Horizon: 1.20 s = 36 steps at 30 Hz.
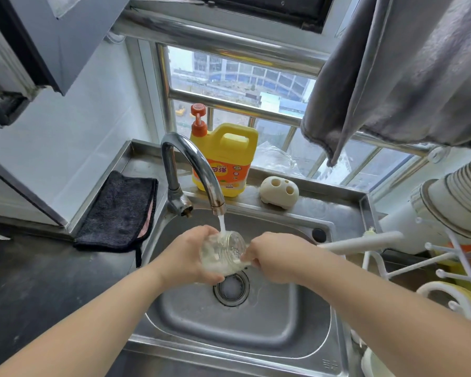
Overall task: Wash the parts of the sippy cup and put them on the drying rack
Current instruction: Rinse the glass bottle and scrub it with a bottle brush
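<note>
One dark cloth (117,213) lies folded on the counter at the far left, just beside the sink (256,330). One chrome faucet (191,170) arches over the basin, and a single stream of water (222,225) falls from its spout into the one clear cup body (223,254), held tilted on its side above the drain (231,288). Two hands are in view. The left hand (186,254) wraps its curled fingers round the cup's base end. The right hand (276,257) pinches the cup's rim at its open end, fingertips pressed on the edge.

Behind the faucet, on the back ledge, stands one yellow detergent jug (226,159) with an orange pump (its label is partly hidden by the spout). To its right sits one cream holder (280,193) with three holes. One grey towel (392,72) hangs from above and covers part of the window. At the right edge stands one white drying rack (430,263), several pegs sticking up; its lower parts are cut off by the right forearm and the frame edge.
</note>
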{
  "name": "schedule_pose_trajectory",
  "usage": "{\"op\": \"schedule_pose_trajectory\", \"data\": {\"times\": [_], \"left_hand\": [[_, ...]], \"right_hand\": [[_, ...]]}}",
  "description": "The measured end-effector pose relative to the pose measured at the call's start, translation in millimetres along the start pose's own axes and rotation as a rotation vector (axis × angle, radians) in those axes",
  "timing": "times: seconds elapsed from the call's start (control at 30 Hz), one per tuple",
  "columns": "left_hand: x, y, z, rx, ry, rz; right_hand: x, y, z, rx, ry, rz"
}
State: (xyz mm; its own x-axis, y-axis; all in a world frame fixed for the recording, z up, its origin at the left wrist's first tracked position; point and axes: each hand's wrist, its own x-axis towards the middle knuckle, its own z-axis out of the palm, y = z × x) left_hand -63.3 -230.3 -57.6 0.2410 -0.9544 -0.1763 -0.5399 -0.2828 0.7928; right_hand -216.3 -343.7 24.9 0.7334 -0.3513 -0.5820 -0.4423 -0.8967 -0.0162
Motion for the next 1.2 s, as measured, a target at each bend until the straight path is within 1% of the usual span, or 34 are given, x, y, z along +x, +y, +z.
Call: {"op": "schedule_pose_trajectory", "data": {"times": [0.07, 0.1, 0.13, 0.17, 0.23, 0.27, 0.3, 0.33, 0.37, 0.4, 0.47, 0.5, 0.57, 0.67, 0.73, 0.83, 0.87, 0.9, 0.97, 1.0, 1.07, 1.2], "left_hand": [[0, -4, 2, 0.013, 0.006, 0.009], [0, -7, 1, 0.008, 0.013, 0.003], [1, -9, -1, 0.009, 0.019, -0.001], [1, -11, -2, 0.022, 0.022, 0.0], [1, -11, -5, 0.052, 0.008, -0.002], [2, -10, -7, 0.054, 0.002, -0.005], [3, -9, -9, 0.053, -0.004, -0.009], [4, -7, -12, 0.055, -0.007, -0.014], [5, -6, -15, 0.065, -0.01, -0.014], [5, -6, -18, 0.085, -0.016, -0.01], [5, -9, -22, 0.151, -0.027, 0.021], [4, -10, -22, 0.192, -0.027, 0.045], [4, -14, -20, 0.261, -0.016, 0.076], [2, -17, -15, 0.299, 0.041, 0.136], [0, -13, -12, 0.26, 0.137, 0.145], [2, -9, -5, 0.249, 0.301, 0.159], [3, -10, -2, 0.261, 0.327, 0.163], [3, -11, 1, 0.267, 0.316, 0.151], [-2, -12, 2, 0.262, 0.192, 0.104], [-4, -14, 2, 0.26, 0.11, 0.098], [-5, -17, -1, 0.324, -0.004, 0.11], [8, -9, -11, 0.506, -0.071, 0.079]], "right_hand": [[-1, 8, -3, 0.248, -0.066, -0.035], [-5, 12, -8, 0.313, -0.074, -0.047], [-9, 16, -14, 0.314, -0.075, -0.06], [-11, 19, -19, 0.245, -0.063, -0.065], [-14, 23, -29, -0.041, 0.061, -0.041], [-15, 22, -30, -0.199, 0.166, -0.044], [-13, 22, -27, -0.353, 0.303, -0.098], [-12, 20, -24, -0.482, 0.376, -0.152], [-15, 19, -23, -0.535, 0.444, -0.172], [-16, 19, -21, -0.526, 0.488, -0.187], [-17, 16, -15, -0.413, 0.392, -0.166], [-17, 14, -10, -0.348, 0.33, -0.125], [-15, 13, -1, -0.14, 0.176, -0.073], [-14, 13, 3, 0.277, -0.015, -0.025], [-13, 12, 4, 0.524, -0.075, -0.002], [-12, 5, 5, 1.084, -0.125, 0.078], [-12, 2, 4, 1.23, -0.151, 0.085], [-11, 0, 7, 1.3, -0.165, 0.072], [-10, -2, 10, 1.317, -0.179, 0.066], [-11, -2, 11, 1.276, -0.175, 0.08], [-10, 1, 15, 1.133, -0.149, 0.1], [-11, -1, 18, 0.812, -0.122, 0.078]]}}
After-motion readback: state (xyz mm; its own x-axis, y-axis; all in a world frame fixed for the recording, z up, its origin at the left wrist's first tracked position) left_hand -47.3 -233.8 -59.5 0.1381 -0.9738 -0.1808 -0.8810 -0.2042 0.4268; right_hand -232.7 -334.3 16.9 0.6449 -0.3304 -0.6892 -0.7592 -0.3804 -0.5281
